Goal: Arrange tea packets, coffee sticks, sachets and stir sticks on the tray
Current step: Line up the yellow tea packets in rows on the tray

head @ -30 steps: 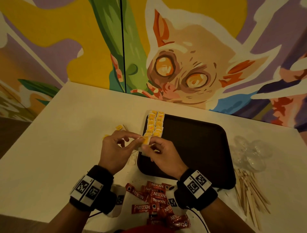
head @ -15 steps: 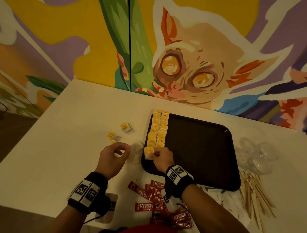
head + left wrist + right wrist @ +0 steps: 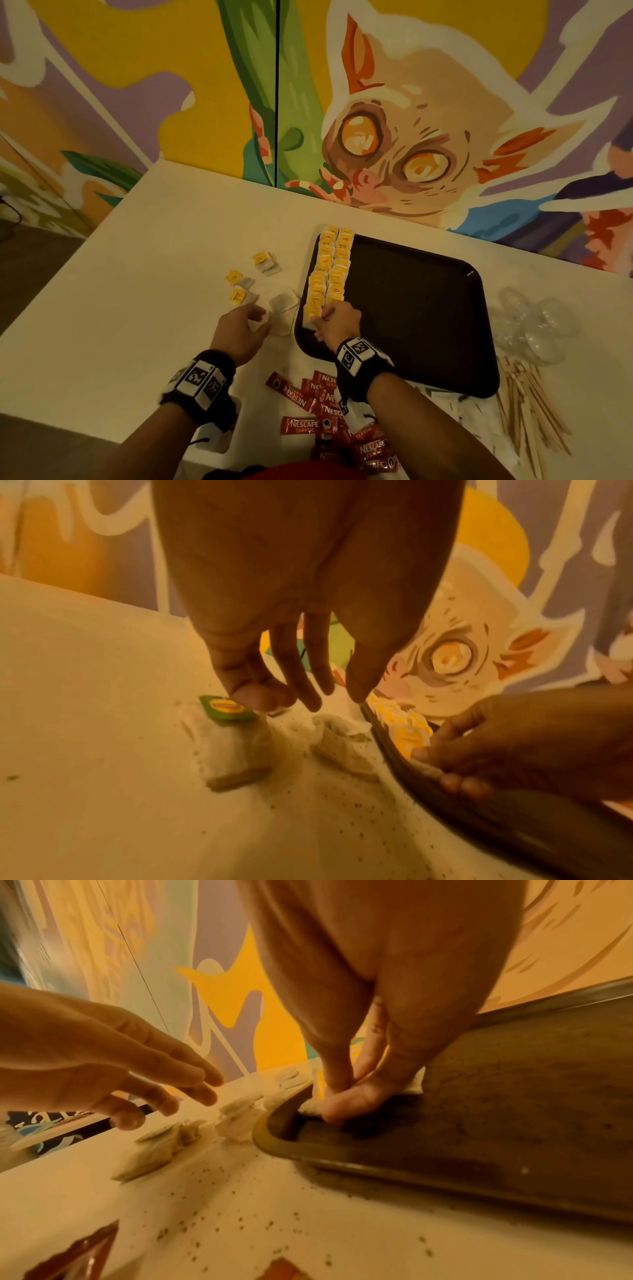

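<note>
A black tray (image 3: 411,308) lies on the white table, with tea packets (image 3: 330,270) in two rows along its left side. My right hand (image 3: 325,318) pinches the nearest tea packet (image 3: 313,310) at the near end of the left row, pressing it down in the tray corner (image 3: 281,1123); thumb and forefinger (image 3: 337,1085) meet on the packet (image 3: 413,1085). My left hand (image 3: 255,317) hovers with straight fingers (image 3: 298,685) just over a loose tea bag (image 3: 232,745) with a yellow tag (image 3: 226,710), holding nothing.
Loose tea bags (image 3: 265,263) lie left of the tray. Red coffee sticks (image 3: 322,407) are heaped at the near edge between my forearms. Wooden stir sticks (image 3: 527,404) and clear plastic pieces (image 3: 534,325) lie right of the tray. A painted wall stands behind.
Both hands held one tea packet together; the right hand has carried it onto the tray's near left corner. The left hand let go and reached left toward the loose tea bags.
</note>
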{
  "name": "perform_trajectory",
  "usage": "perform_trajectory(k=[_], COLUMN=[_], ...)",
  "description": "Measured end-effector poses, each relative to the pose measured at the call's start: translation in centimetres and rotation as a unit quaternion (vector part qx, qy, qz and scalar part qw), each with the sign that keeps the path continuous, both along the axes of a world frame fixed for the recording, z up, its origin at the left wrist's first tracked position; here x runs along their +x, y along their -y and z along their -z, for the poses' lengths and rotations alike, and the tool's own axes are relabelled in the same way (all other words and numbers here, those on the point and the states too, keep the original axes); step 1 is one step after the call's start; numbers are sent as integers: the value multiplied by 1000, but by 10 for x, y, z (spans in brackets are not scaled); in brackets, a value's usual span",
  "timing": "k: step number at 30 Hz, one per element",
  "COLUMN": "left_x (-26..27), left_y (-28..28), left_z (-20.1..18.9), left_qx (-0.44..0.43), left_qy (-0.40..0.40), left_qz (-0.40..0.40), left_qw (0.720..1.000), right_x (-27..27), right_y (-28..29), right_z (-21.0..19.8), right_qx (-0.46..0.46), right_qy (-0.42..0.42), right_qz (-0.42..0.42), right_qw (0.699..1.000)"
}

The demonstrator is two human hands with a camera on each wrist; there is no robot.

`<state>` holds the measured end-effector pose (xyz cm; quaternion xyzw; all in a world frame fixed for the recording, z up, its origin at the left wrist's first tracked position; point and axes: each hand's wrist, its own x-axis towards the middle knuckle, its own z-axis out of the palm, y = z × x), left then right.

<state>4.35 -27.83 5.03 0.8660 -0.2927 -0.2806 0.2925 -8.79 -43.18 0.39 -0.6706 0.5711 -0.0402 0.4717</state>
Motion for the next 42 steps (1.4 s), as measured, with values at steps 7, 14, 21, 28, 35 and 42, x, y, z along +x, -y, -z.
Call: perform_trajectory(k=[7,14,21,28,35,42], left_x=[-7,-7,3,12,9,0], left_y=[24,24,12,8,8,12], left_z=[14,20,-2,-34,-43,-53], left_qx=[105,99,-14,-145,-126,-199], left_qy=[42,62,-9,-182,-317,-199], left_qz=[74,67,77,88,81,33], left_qw=[991,991,997,968,937,959], right_x=[-17,-31,-31,-21,-13,-22], right_y=[0,-3,-17,-18,-16,-12], right_z=[-17,-43,-60,-82,-104,-116], right_qx=[-16,-21,-92,-153,-189,-133], right_qy=[38,66,130,156,229,214], right_qz=[28,-4,-184,-319,-328,-243], right_qw=[999,998,970,922,897,937])
